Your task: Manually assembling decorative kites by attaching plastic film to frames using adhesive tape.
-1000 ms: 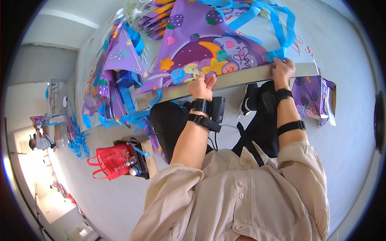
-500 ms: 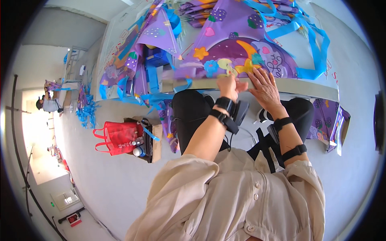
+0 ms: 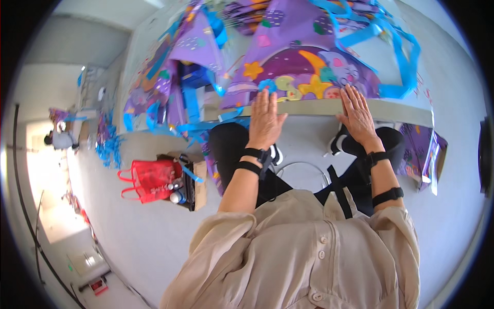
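A purple printed sheet (image 3: 278,56) with stars, a moon and cartoon figures lies flat along the near edge of the table (image 3: 329,108). My left hand (image 3: 265,118) rests with its fingertips on the sheet's lower border, fingers straight and close together. Flat on the border farther right lies my right hand (image 3: 358,117), its fingers stretched out. Neither hand holds anything. A blue ribbon (image 3: 408,67) loops beside the sheet on the right.
More purple pieces (image 3: 198,49) with blue ribbons heap on the left, some hanging over the edge. A stack (image 3: 247,13) lies at the back. Below left stands a box with a red bag (image 3: 149,180). A purple-printed box (image 3: 417,154) is at right. Another person (image 3: 63,138) is far left.
My left hand has moved left along the border and opened from a curled shape to flat. My right hand has shifted slightly right. The sheet lies in nearly the same place.
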Demonstrator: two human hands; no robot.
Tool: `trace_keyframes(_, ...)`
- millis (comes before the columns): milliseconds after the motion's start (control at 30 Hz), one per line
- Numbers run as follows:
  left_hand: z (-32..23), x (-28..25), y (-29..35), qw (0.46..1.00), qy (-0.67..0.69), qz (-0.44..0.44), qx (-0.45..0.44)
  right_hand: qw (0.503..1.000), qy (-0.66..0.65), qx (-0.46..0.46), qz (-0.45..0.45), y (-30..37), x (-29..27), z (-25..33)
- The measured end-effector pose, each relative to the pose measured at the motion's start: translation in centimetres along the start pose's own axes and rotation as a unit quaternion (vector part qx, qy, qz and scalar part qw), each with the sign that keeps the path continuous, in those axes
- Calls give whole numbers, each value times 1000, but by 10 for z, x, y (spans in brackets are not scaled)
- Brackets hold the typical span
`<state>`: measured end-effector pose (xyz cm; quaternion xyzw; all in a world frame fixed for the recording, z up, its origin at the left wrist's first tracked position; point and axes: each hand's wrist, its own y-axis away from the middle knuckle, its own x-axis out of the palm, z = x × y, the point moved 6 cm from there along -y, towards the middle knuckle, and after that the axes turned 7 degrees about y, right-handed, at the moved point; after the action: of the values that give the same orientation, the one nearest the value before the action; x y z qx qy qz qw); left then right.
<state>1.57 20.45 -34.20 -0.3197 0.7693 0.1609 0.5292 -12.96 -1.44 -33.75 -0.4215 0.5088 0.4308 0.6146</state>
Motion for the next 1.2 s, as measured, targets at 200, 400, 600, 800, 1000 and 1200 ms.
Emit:
trace_keyframes(200, -24, -9, -12, 993, -80, 83, -30, 997, 39, 52, 38, 15, -5, -42)
trace_keyframes(400, -153, 35, -69, 952, 132, 36, 273, 999, -1, 32, 8, 14, -2, -46)
trace_keyframes(600, -193, 76, -74, 962, 94, 42, 255, 710, -517, 434, -201, 46, 12, -109)
trace_keyframes(800, -226, 67, -92, 973, -27, 129, 190, 431, -688, 494, -311, 54, 7, -142)
trace_keyframes(1000, -236, 65, -101, 970, -83, 127, 189, 419, -714, 510, -234, 31, 1, -154)
trace_keyframes(1200, -237, 66, -103, 967, -98, 119, 202, 659, -571, 458, -174, 13, -1, -167)
